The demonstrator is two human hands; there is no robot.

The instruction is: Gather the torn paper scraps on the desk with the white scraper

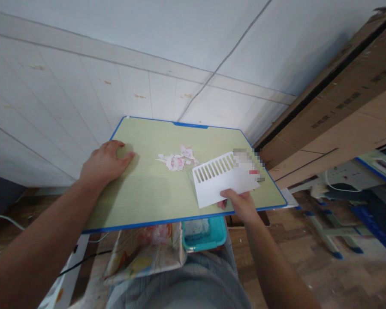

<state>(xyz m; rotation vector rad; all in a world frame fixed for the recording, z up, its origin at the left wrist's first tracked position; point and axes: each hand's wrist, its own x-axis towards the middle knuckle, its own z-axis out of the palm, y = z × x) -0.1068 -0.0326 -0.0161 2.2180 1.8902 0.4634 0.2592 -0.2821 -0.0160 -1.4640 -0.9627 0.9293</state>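
Your right hand is holding a white slotted card over the right half of the desk, close to the front edge. Your thumb is pressing on top and your other fingers are tucking under, so they are clamping the card between them. The row of slots is facing the back edge. You are gripping the plain part, by the side nearest you. I cannot tell if the far side is touching the desk, and the card's right end is showing only as a blur.

Your left hand is resting by the left edge, holding nothing, with its thumb and fingers standing apart.

Small torn paper scraps, some with pink on them, are lying in a loose heap near the middle of the desk. The card's left corner is pointing at them from just beside the heap.

The card is looking light, thin and fairly stiff. The thin strips between the slots are likely the weak spots, so the wide plain part is giving you the best hold. The scraps are looking very light and easy to blow about, so a soft pinch or a slow push is probably suiting them best.

Below the front edge, a turquoise basin is sitting near you.
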